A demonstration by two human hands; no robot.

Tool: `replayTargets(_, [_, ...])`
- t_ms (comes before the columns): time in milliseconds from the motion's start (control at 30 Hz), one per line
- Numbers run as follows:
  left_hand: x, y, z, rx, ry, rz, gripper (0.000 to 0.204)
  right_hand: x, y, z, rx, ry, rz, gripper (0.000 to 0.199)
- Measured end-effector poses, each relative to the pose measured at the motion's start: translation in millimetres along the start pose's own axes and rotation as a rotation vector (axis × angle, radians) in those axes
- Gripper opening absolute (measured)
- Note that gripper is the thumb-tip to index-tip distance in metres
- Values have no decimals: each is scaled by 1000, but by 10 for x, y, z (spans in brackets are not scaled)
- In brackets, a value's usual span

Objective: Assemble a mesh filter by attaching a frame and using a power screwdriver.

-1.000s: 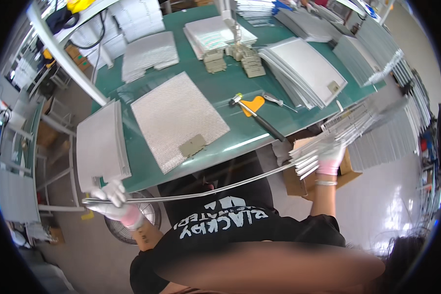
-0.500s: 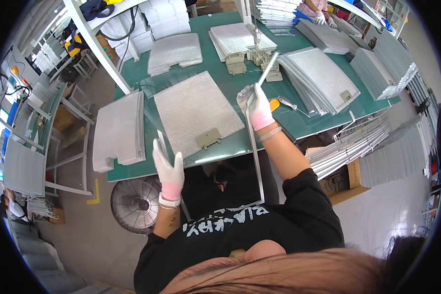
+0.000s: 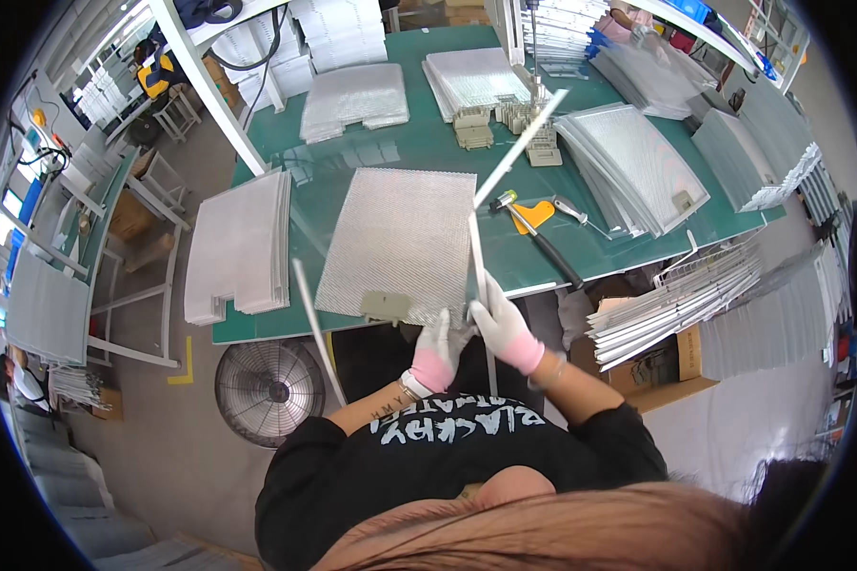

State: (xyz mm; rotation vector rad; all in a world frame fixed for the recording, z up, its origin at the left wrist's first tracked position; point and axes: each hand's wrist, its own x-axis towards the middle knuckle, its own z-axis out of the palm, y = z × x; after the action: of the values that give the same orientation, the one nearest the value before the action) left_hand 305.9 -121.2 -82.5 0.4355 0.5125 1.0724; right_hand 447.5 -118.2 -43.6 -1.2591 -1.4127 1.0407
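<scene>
A thin white metal strip point(image 3: 479, 266), bent into long legs, rises in front of me; one leg slants up toward the far right and another point(image 3: 316, 328) runs down to my left. My right hand point(image 3: 503, 325), in a white and pink glove, is closed on the strip at the table's front edge. Right beside it, my left hand point(image 3: 436, 350), gloved the same way, grips the strip's lower part. Both hands sit at the near right corner of a silvery mesh panel point(image 3: 400, 233) lying flat on the green table point(image 3: 428, 147). A tan clip point(image 3: 386, 305) sits on the panel's near edge.
A black-handled hammer point(image 3: 543, 247) and an orange scraper point(image 3: 535, 214) lie right of the panel. Stacks of mesh panels point(image 3: 238, 249) fill the table's left, back and right sides point(image 3: 633, 167). A floor fan point(image 3: 269, 388) stands under the table edge, and a cardboard box point(image 3: 681, 385) with strips stands at right.
My hands have come together at the panel's near corner; half a second ago they were apart, the left raised open and the right up over the table with the strip.
</scene>
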Motion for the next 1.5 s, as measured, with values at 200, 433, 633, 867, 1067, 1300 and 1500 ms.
replayTargets(200, [991, 417, -29, -250, -42, 21, 24, 0, 142, 169, 435, 50, 96, 59])
replayTargets(433, [1590, 388, -52, -272, 12, 93, 18, 239, 197, 173, 767, -44, 200, 53])
replayTargets(633, [1647, 252, -3, -61, 136, 114, 20, 291, 129, 176, 519, 28, 258, 56])
replayTargets(867, [1337, 306, 90, 74, -119, -20, 27, 1153, 0, -229, 114, -85, 140, 46])
replayTargets(1067, [608, 598, -165, 140, -325, 18, 42, 1517, 34, -178, 43, -195, 330, 27])
replayTargets(1300, [153, 1926, -961, 1300, 382, 521, 44, 1397, 96, -178, 599, -144, 358, 8])
replayTargets(1500, [187, 2018, -796, 561, -15, 396, 67, 1255, 67, -242, 534, -112, 274, 7])
